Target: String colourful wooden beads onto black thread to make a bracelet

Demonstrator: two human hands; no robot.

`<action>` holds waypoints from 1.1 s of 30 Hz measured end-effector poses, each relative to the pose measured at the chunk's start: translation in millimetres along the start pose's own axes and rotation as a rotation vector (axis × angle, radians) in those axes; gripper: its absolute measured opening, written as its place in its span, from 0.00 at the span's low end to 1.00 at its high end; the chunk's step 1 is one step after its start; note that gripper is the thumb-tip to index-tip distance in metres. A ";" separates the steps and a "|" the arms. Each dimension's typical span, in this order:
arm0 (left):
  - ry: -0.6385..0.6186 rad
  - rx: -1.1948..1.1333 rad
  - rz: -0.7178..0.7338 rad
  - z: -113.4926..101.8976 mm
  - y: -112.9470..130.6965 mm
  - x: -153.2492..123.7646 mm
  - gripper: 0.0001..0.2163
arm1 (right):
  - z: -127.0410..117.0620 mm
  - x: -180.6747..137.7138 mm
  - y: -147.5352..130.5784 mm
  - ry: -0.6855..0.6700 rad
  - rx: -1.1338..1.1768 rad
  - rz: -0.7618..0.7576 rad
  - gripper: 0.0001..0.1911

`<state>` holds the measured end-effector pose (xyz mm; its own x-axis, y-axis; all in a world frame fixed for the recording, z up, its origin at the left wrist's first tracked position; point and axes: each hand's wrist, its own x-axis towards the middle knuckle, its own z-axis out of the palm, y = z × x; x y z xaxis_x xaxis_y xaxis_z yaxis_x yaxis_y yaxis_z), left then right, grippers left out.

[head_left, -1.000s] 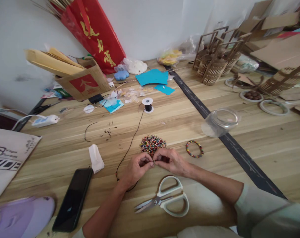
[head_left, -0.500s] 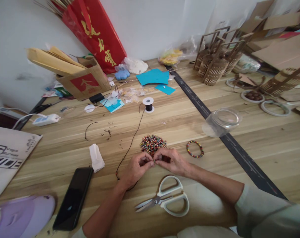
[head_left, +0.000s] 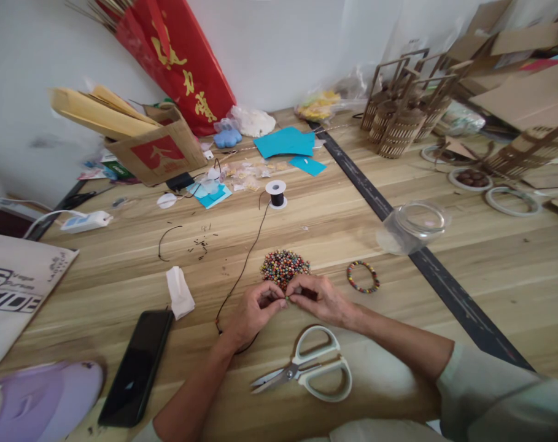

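My left hand (head_left: 259, 310) is closed in a pinch, its fingertips meeting those of my right hand (head_left: 320, 301), also pinched. Between them a tiny greenish bead (head_left: 287, 298) shows, at the right fingertips. A thin black cord (head_left: 245, 264) runs from a white-flanged spool (head_left: 276, 194) down beside and under my left hand, with a few small beads on it near the wrist; its end at the fingertips is too small to make out. Just beyond both hands lies a pile of multicoloured beads (head_left: 285, 267). A finished-looking beaded bracelet (head_left: 363, 263) rests to the right.
White-handled scissors (head_left: 325, 395) lie partly open below my hands. On the left are a black phone (head_left: 135, 368), a folded tissue (head_left: 180, 293) and cord snippets (head_left: 199, 247). A clear tape-like coil (head_left: 421, 219) sits right; paper bags and small bamboo baskets (head_left: 397, 135) stand behind.
Almost nothing differs; both hands stay pinched together at the same spot, with only a very slight shift of the fingertips.
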<state>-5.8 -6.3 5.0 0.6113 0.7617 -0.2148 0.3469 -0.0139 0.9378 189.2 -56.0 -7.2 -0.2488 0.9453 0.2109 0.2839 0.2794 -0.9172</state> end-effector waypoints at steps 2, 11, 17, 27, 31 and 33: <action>-0.007 -0.017 0.000 -0.1 0.4 -0.2 0.06 | -0.4 0.7 -0.5 -0.006 -0.003 -0.020 0.05; -0.028 0.054 0.032 -1.8 -1.1 -0.6 0.06 | -0.9 2.0 -1.4 -0.002 0.009 -0.094 0.06; -0.028 0.088 0.074 -2.6 -1.6 -0.5 0.07 | -0.5 1.7 -0.8 0.025 0.008 -0.115 0.05; -0.049 0.023 0.037 -2.1 0.5 -0.8 0.06 | -0.2 0.9 -0.6 0.009 0.008 -0.115 0.05; -0.027 0.024 0.027 -1.3 -1.7 -0.9 0.05 | -0.9 1.4 -1.6 0.001 0.001 -0.111 0.05; -0.018 0.033 0.030 -1.4 -2.5 -1.1 0.05 | -0.9 1.7 -1.9 -0.002 0.002 -0.106 0.05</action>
<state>-8.3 -6.2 3.3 0.6339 0.7492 -0.1922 0.3518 -0.0580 0.9343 189.0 -54.8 -4.8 -0.2788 0.9102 0.3064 0.2544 0.3777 -0.8903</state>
